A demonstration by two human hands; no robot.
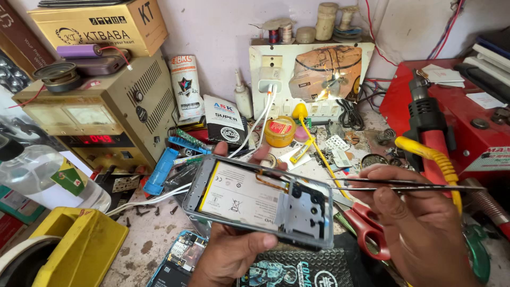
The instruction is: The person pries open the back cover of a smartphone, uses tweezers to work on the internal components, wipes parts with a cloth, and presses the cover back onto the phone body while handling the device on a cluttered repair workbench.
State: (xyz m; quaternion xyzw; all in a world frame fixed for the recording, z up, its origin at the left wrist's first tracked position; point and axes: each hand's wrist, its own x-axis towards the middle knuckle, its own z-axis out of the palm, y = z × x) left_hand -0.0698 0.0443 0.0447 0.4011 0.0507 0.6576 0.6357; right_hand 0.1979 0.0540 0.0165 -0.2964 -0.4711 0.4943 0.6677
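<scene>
Left hand clamps opened phone, right hand pinches tweezers at its flex cable — looks like connector work, next needs a fine tip placement

- Bright, even daylight fills the view; colours read clean and saturated.
- A small lit bulb on the white wall-mounted switchboard burns out to a warm white flare.
- Pale glare lies on the clear plastic bottle at the left edge and on the opened phone's white battery.
- Shadows are soft and short, darkest under the phone and both hands.
- Wide-angle bending bows the outer edges.
- The nearest hand looks slightly soft.
</scene>
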